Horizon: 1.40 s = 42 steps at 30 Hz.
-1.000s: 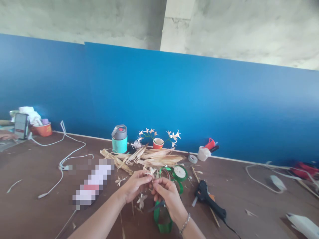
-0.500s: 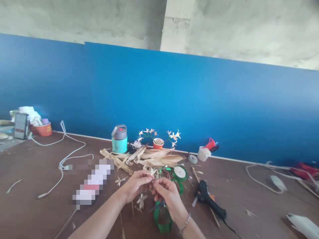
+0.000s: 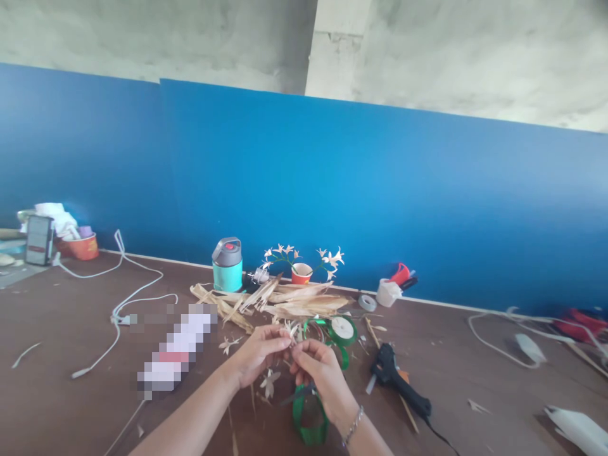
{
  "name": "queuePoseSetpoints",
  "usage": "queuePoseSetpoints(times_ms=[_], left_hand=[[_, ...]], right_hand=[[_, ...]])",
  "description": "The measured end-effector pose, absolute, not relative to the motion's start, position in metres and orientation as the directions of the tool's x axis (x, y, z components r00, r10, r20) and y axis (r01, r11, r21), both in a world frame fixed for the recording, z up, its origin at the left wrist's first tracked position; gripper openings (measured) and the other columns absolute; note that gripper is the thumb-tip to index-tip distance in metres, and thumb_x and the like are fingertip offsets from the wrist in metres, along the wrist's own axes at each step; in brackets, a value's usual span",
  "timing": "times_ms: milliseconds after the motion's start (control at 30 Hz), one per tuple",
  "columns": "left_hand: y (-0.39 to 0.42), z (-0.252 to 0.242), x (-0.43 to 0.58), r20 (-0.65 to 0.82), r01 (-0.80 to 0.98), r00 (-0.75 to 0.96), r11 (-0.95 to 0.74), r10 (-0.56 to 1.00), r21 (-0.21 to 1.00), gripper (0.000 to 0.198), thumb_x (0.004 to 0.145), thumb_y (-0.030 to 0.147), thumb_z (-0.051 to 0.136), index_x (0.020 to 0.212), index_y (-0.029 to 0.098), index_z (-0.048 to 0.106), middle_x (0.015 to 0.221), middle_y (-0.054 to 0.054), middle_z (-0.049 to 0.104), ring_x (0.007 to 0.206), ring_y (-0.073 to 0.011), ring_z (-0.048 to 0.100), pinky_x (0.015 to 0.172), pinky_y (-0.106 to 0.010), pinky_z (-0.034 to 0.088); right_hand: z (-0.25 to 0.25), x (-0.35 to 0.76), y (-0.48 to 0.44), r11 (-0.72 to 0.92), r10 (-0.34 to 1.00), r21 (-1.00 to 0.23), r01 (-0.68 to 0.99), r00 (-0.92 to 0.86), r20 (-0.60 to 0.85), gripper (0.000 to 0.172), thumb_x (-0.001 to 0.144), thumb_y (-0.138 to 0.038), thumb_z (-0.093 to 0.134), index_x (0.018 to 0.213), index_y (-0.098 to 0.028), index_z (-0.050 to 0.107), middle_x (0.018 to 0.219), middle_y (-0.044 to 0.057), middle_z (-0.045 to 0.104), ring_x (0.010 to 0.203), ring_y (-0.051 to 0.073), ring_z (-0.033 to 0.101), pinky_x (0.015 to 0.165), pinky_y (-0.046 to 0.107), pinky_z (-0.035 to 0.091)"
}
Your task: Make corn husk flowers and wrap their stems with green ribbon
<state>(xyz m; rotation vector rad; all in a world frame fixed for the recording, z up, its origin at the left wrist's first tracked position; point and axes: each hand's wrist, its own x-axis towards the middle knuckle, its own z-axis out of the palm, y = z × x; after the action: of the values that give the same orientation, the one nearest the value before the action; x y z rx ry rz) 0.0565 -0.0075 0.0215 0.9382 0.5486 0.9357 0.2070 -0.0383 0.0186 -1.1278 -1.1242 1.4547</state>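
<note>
Over the table's middle, my left hand (image 3: pixel 262 353) pinches a small pale husk flower (image 3: pixel 291 330) between thumb and fingers. My right hand (image 3: pixel 316 367), with a bracelet at the wrist, is closed close beside it, its fingertips at the base of the flower; whatever lies between them is too small to tell. Dark scissors (image 3: pixel 297 396) show partly beneath the right hand, near a loop of green ribbon (image 3: pixel 311 434). Behind the hands is a green ribbon spool (image 3: pixel 342 329). Loose pale flowers lie at the left (image 3: pixel 228 344) and below the hands.
Dried husks (image 3: pixel 306 301) lie behind the hands, with a turquoise flask (image 3: pixel 228 269) and a red cup (image 3: pixel 301 273) of flower stems beyond. A black glue gun (image 3: pixel 399 383) rests at right. White cables (image 3: pixel 142 291) and a pixelated object (image 3: pixel 178 351) are at left.
The flower at my fingertips has turned slightly. Both hands stay in nearly the same place and remain closed.
</note>
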Motion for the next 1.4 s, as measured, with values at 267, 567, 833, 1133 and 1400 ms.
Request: queuePoseSetpoints(times_ms=[267, 567, 833, 1133, 1400], left_hand=[[-0.008, 0.02, 0.059, -0.021, -0.437, 0.495, 0.27, 0.869, 0.858, 0.019, 0.066, 0.026, 0.076, 0.066, 0.011, 0.064, 0.062, -0.001, 0.061, 0.057, -0.0095, 0.053, 0.059, -0.022, 0.039], [-0.004, 0.016, 0.057, -0.055, -0.475, 0.449, 0.29, 0.892, 0.831, 0.025, 0.062, 0.031, 0.078, 0.065, 0.009, 0.067, 0.051, 0.0, 0.056, 0.05, -0.008, 0.049, 0.051, -0.02, 0.037], [-0.004, 0.015, 0.056, -0.052, -0.472, 0.49, 0.315, 0.87, 0.823, 0.025, 0.064, 0.031, 0.077, 0.07, 0.008, 0.069, 0.05, 0.0, 0.055, 0.047, -0.0081, 0.049, 0.048, -0.02, 0.037], [-0.004, 0.011, 0.054, -0.022, -0.493, 0.526, 0.326, 0.85, 0.807, 0.022, 0.063, 0.026, 0.078, 0.073, 0.008, 0.07, 0.054, 0.0, 0.056, 0.05, -0.0075, 0.049, 0.05, -0.02, 0.039], [-0.006, 0.014, 0.055, -0.04, -0.495, 0.522, 0.341, 0.852, 0.8, 0.021, 0.062, 0.025, 0.079, 0.071, 0.008, 0.07, 0.06, -0.002, 0.06, 0.053, -0.0067, 0.05, 0.053, -0.019, 0.04]], right_hand=[[0.016, 0.208, -0.037, -0.121, 0.988, -0.982, -0.145, -0.114, -0.105, 0.039, 0.062, -0.049, 0.072, 0.064, -0.014, 0.056, 0.051, 0.0, 0.061, 0.038, 0.007, 0.048, 0.042, 0.019, 0.03], [0.019, 0.205, -0.041, -0.104, 0.986, -0.973, -0.206, -0.148, -0.074, 0.036, 0.061, -0.045, 0.075, 0.067, -0.014, 0.058, 0.051, 0.0, 0.061, 0.039, 0.006, 0.048, 0.042, 0.018, 0.032], [0.017, 0.203, -0.042, -0.097, 0.987, -0.972, -0.215, -0.15, -0.065, 0.034, 0.063, -0.044, 0.074, 0.068, -0.013, 0.058, 0.052, 0.0, 0.061, 0.038, 0.006, 0.048, 0.041, 0.017, 0.031], [0.018, 0.203, -0.041, -0.115, 0.983, -0.967, -0.225, -0.166, -0.079, 0.037, 0.061, -0.045, 0.075, 0.067, -0.013, 0.057, 0.052, 0.001, 0.062, 0.037, 0.006, 0.048, 0.041, 0.017, 0.032], [0.019, 0.203, -0.043, -0.121, 0.983, -0.966, -0.231, -0.165, -0.083, 0.034, 0.063, -0.043, 0.074, 0.067, -0.013, 0.058, 0.051, 0.001, 0.062, 0.036, 0.006, 0.048, 0.039, 0.017, 0.029]])
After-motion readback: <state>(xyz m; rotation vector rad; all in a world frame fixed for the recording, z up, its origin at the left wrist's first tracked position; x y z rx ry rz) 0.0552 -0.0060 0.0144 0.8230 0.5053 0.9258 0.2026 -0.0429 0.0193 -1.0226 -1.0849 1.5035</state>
